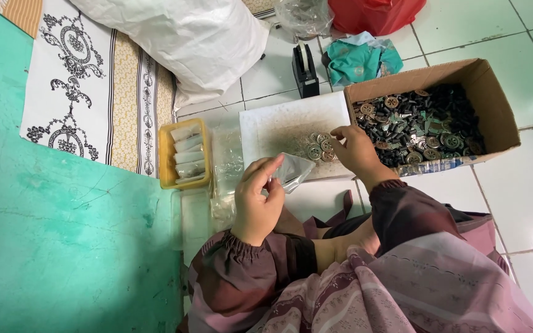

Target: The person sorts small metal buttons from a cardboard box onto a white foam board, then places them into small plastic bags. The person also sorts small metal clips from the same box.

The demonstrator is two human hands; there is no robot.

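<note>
**Bagging metal buttons on floor**

Left hand [258,200] pinches a small clear plastic bag [291,170], holding it up just beside the white board [279,123]. Right hand [354,148] rests fingertips curled narrow on a small pile of round metal buttons [318,148] on that board. Cardboard box [495,105] of dark and metal buttons sits right of the board. Yellow tray [166,161] of filled bags lies left.
</note>
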